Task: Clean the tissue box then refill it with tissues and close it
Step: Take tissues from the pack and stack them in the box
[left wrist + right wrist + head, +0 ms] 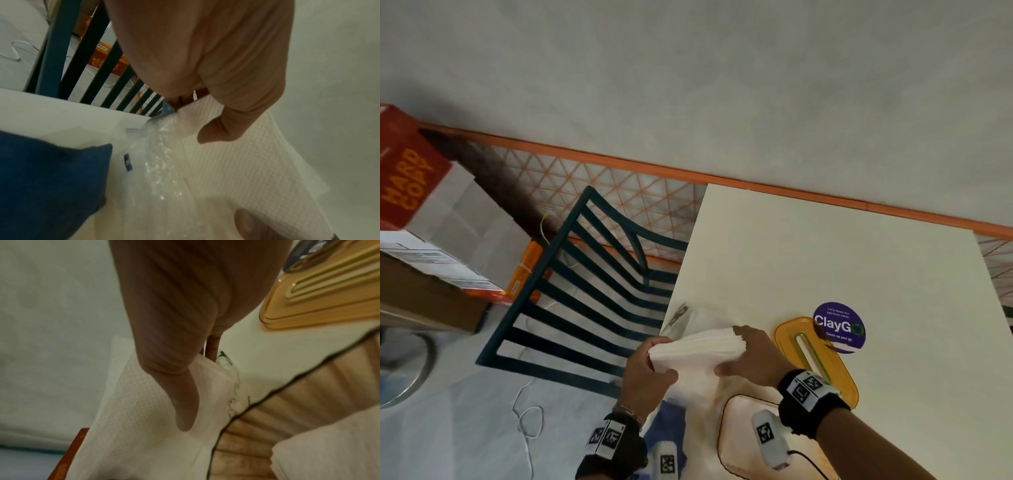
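Tissue box [736,442] sits open at the near edge of the white table [842,246], amber ribbed walls with a dark rim, some white tissues already inside per the right wrist view. Tissue stack [698,349] is held above the table just left of the box, gripped from both ends. Left hand [650,366] curls around the stack's left end, thumb on top. Right hand [753,356] clamps the right end, thumb across the near face. Clear plastic wrapper [164,170] hangs under the stack. Blue cloth [47,175] lies on the table near the left wrist. Amber lid [815,356] with a slot lies flat just right of the hands, partly over a purple ClayGo sticker [839,325]. Dark slatted chair [585,284] stands left of the table.
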Available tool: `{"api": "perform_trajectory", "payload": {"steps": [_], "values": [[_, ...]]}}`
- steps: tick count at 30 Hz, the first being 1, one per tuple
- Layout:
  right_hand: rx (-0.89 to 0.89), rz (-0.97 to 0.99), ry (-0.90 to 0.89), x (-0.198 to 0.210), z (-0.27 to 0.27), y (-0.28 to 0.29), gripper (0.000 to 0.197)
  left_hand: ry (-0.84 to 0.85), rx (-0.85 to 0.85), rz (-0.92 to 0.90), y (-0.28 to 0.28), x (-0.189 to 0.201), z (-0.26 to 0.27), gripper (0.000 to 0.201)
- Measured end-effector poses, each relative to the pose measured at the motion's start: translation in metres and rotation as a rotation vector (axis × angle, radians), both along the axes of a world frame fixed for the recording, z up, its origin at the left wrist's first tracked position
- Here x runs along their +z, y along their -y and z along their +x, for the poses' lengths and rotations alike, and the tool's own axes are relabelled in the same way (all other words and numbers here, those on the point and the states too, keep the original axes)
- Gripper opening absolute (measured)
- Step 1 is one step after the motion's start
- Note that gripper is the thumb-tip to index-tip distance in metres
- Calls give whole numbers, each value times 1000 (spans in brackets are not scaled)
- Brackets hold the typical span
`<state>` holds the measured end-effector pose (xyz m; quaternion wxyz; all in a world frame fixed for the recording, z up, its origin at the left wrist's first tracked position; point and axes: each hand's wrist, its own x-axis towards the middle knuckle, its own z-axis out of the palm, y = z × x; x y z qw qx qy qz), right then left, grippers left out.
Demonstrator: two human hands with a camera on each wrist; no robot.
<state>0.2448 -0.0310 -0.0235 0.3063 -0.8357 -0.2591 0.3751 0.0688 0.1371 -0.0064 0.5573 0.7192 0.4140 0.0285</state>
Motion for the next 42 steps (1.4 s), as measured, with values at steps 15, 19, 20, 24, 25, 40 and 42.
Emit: {"api": "perform_trajectory", "payload": {"steps": [15,19,20,24,25,40,42], "values": [[-82,174,37,75,-9,29,53,149,57,-47,17,50,17,27],[-122,239,-21,117,-16,67,40,190,60,-173,35,77,19,27],[-123,239,4,125,-18,75,36,192,53,-217,41,82,21,27],[-262,310,-84,129,-26,109,51,175,-20,-395,70,94,25,24],[-275,340,-168,127,-30,118,50,165,-25,-425,78,94,25,24],[-195,370,21,167,-34,156,87,131,64,-914,112,87,8,36],[-168,402,142,177,-34,149,90,191,30,-910,114,88,5,26]]}}
